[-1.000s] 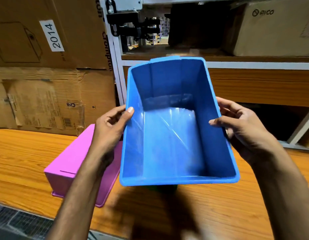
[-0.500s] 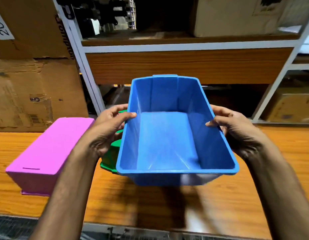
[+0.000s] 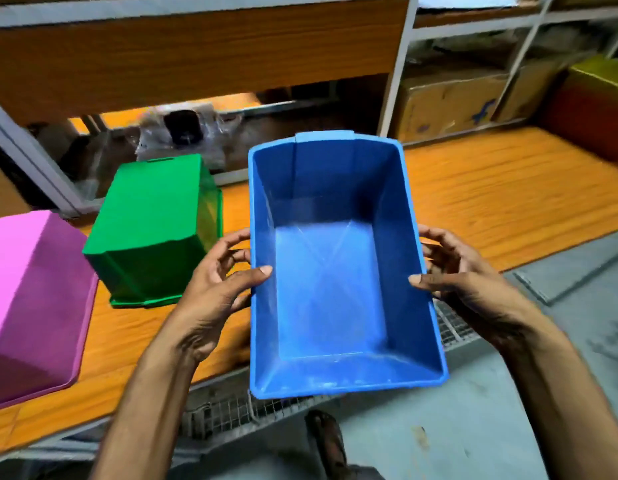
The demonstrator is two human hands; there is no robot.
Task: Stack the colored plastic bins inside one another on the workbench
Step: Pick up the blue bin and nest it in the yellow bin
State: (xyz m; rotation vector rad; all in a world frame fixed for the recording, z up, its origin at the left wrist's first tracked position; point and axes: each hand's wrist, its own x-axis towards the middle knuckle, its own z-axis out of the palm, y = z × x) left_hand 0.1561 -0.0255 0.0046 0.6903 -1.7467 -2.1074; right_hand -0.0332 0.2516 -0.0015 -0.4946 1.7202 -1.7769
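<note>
Orange wood-grain workbench point(image 3: 491, 199) runs under steel shelving, with grey floor and a wire-mesh strip along its near edge. Nearest, a sandalled foot point(image 3: 326, 441) shows below the hands. Both hands clasp an empty blue bin point(image 3: 335, 271), held open side up in the air, its near end out past the bench edge and its far end over the bench. The left hand point(image 3: 214, 292) grips the bin's left long wall, thumb hooked over the rim and fingers against the outside. The right hand point(image 3: 463, 285) does the same on the right wall, thumb on the rim, fingers curled behind.

Left of the left hand and a little beyond it, a green bin point(image 3: 151, 223) sits upside down on the bench, its rim flat on the wood, apart from the blue one. Farther left again, a pink bin point(image 3: 34, 292) lies upside down too, partly cut off by the frame edge, just beside the green bin.

Beyond the hands, clear plastic-wrapped goods point(image 3: 183, 133) sit on the low shelf behind the green bin. Cardboard boxes point(image 3: 449, 102) fill the shelf far to the right.
</note>
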